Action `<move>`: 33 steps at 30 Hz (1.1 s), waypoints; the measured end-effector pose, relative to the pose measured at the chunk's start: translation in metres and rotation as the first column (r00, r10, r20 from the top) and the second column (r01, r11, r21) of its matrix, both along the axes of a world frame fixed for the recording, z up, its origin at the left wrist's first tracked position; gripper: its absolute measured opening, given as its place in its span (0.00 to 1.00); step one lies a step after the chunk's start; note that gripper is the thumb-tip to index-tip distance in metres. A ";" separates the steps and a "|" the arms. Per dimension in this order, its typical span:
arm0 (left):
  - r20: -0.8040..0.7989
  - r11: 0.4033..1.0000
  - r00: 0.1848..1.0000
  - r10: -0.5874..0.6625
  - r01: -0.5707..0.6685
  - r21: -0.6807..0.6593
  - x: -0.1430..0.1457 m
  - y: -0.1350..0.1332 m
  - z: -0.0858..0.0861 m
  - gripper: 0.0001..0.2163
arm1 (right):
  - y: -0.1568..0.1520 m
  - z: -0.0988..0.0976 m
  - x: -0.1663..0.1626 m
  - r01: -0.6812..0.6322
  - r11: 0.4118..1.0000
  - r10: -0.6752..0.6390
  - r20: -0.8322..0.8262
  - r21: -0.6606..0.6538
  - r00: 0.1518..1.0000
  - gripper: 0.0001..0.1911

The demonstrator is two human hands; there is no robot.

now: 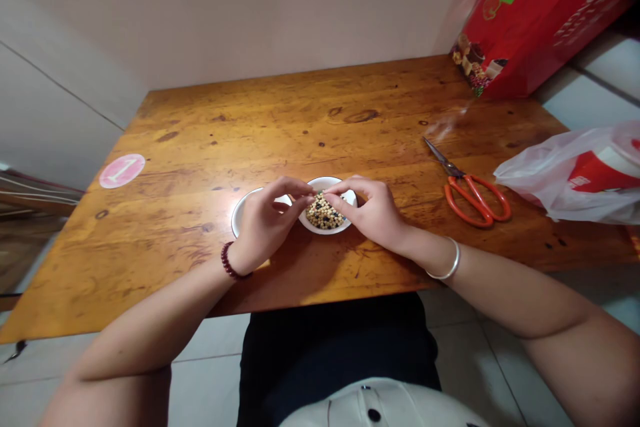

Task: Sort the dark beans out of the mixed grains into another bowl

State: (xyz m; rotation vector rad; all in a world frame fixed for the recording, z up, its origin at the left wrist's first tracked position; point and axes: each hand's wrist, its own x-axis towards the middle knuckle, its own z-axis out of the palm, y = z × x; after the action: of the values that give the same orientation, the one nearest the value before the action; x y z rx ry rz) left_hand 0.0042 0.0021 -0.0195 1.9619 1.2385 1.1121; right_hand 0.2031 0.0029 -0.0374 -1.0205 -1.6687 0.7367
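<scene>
A white bowl (325, 231) with a dark rim holds many pale yellow beans (323, 215) mixed with dark ones. Over its left side is my left hand (267, 213), thumb and forefinger pinched together. My right hand (373, 210) reaches over the bowl from the right, also with thumb and forefinger closed. The fingertips of both hands almost meet above the beans; whatever lies between them is too small to make out. A second white bowl (239, 210) stands to the left, mostly hidden under my left hand, so its contents do not show clearly.
On the wooden table (260, 127), scissors with orange handles (477, 203) lie to the right. Beyond them is a translucent plastic bag (535, 177) around a red-and-white container. A red box (540, 33) stands at the back right. A pink "1" sticker (122, 171) marks the left side.
</scene>
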 end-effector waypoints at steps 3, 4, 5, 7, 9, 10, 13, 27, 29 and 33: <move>0.039 0.999 0.999 0.015 -0.013 -0.053 0.000 -0.001 -0.001 0.11 | -0.001 0.003 0.000 0.038 0.995 -0.044 0.061 0.095 0.997 0.03; 0.044 0.998 0.999 0.016 -0.013 -0.062 0.000 -0.001 -0.001 0.12 | -0.002 0.004 0.000 0.043 0.992 -0.053 0.087 0.118 0.995 0.03; 0.047 0.998 0.999 0.015 -0.012 -0.067 0.000 -0.001 -0.001 0.12 | -0.002 0.004 0.000 0.044 0.990 -0.059 0.111 0.132 0.992 0.02; 0.049 0.998 0.999 0.002 0.001 -0.066 0.000 -0.002 -0.001 0.12 | -0.003 0.005 0.000 0.042 0.989 -0.063 0.148 0.142 0.987 0.03; 0.058 0.998 0.998 -0.016 0.019 -0.059 0.000 -0.002 -0.001 0.11 | -0.004 0.005 0.000 0.041 0.990 -0.063 0.169 0.132 0.984 0.03; 0.065 0.998 0.998 -0.023 0.026 -0.056 0.001 -0.002 -0.001 0.10 | -0.004 0.006 0.000 0.040 0.991 -0.062 0.176 0.124 0.982 0.03; 0.084 0.998 0.996 -0.031 0.036 -0.055 0.000 -0.002 -0.002 0.10 | -0.004 0.007 0.000 0.031 0.993 -0.052 0.186 0.116 0.981 0.04; 0.035 0.997 0.997 -0.066 0.067 -0.027 -0.004 -0.004 0.000 0.04 | -0.006 0.007 -0.005 -0.025 0.983 -0.004 0.158 0.180 0.987 0.03; 0.024 0.997 0.998 -0.066 0.067 -0.032 -0.005 -0.005 0.000 0.05 | -0.006 0.007 -0.006 -0.031 0.985 0.002 0.171 0.169 0.985 0.04; -0.001 0.996 0.997 -0.072 0.072 -0.046 -0.006 -0.006 0.000 0.05 | -0.006 0.005 -0.006 -0.037 0.986 0.006 0.188 0.163 0.982 0.05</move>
State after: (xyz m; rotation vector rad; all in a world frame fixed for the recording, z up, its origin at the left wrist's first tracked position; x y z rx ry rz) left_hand -0.0015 -0.0039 -0.0197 1.9584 1.1747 1.0363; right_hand 0.1971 -0.0035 -0.0322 -0.9788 -1.8715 0.5179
